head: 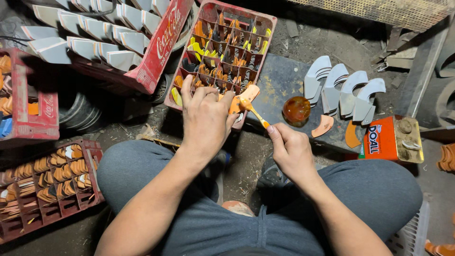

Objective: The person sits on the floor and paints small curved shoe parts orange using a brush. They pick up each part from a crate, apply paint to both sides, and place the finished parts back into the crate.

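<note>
My left hand [204, 116] grips a small curved orange piece [246, 95] at the near edge of a red partitioned crate [263, 26] filled with orange and yellow pieces. My right hand [290, 149] holds a small brush [253, 111] with an orange handle, its tip touching the orange piece. A small round pot of amber glue [296, 110] sits just right of the brush on a dark board [279, 85]. My legs in grey trousers are crossed below.
Several grey curved pieces [343, 90] stand behind the pot, two orange pieces [337, 130] near them. An orange tin can [391, 140] lies at right. Red crates hold grey pieces [95, 33] at upper left and orange pieces [47, 180] at lower left.
</note>
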`<state>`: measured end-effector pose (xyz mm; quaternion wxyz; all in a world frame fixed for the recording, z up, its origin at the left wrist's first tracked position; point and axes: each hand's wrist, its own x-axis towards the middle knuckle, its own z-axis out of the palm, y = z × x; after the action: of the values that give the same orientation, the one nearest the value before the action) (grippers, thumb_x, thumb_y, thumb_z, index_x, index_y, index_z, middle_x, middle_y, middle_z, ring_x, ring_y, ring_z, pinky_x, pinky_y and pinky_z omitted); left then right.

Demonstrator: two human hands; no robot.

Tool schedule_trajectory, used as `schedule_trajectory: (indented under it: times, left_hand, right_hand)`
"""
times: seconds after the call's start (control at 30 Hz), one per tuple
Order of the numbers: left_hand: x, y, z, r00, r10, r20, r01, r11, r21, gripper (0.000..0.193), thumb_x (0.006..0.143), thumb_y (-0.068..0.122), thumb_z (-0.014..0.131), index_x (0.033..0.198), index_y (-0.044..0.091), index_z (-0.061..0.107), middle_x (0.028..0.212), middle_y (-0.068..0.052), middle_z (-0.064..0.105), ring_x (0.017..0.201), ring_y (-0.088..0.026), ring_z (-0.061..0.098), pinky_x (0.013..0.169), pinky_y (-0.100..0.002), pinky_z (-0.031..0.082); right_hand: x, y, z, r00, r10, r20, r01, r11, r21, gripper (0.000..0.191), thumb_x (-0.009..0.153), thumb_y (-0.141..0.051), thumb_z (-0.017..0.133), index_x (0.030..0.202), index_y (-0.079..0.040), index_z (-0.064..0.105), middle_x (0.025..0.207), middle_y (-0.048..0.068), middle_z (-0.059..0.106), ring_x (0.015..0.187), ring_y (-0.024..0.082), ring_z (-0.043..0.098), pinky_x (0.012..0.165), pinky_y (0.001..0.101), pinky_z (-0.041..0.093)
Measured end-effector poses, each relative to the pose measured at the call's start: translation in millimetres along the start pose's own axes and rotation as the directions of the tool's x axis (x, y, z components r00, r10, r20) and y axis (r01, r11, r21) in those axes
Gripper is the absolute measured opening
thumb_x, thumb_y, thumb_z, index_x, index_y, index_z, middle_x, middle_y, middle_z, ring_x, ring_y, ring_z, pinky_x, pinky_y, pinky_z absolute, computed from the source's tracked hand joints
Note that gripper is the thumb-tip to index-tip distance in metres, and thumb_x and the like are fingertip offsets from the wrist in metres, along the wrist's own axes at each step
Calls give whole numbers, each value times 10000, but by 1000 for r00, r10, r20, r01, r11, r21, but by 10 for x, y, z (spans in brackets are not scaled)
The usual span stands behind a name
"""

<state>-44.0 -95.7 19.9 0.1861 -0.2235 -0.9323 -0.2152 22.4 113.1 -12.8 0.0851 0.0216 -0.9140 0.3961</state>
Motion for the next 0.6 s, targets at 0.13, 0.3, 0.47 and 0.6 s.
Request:
schedule_trajectory:
  times: [0.13,0.3,0.47,0.6]
  left_hand:
    - [4,-3,-5,1000,13,4,-13,1000,5,465,708,257,882,1112,73,742,883,-165,718,1038,-311,649,1180,-597,234]
    - [1,-21,-11,1000,-5,7,5,1000,-3,475,703,264,882,1117,74,748,881,-165,721,1020,-310,646,1173,-598,234]
    - [-7,-33,-31,1000,-9,13,9,1000,2,459,718,268,883,1107,67,748,865,-157,721,1021,-306,650,1171,-594,242]
    - [-3,-34,-41,1000,-23,13,23,1000,-9,473,700,280,884,1105,72,752,851,-158,721,993,-305,653,1165,-591,248]
  right_hand:
    - [69,-25,-32,999,29,-40,-31,998,-61,237,1032,-207,593,938,-10,687,645,198,601,565,345,622,540,423,448]
    - [62,-43,-71,998,35,-54,-38,998,-58,236,1035,-209,584,945,-13,681,647,199,603,568,354,637,552,425,454]
    - [45,-107,-10,991,-120,-54,113,987,-117,205,1028,-172,606,926,-9,676,703,195,621,649,376,646,565,426,469]
    - [86,-109,-70,996,28,-80,-38,992,-122,190,1021,-167,607,935,-19,690,647,196,614,579,364,645,557,450,464]
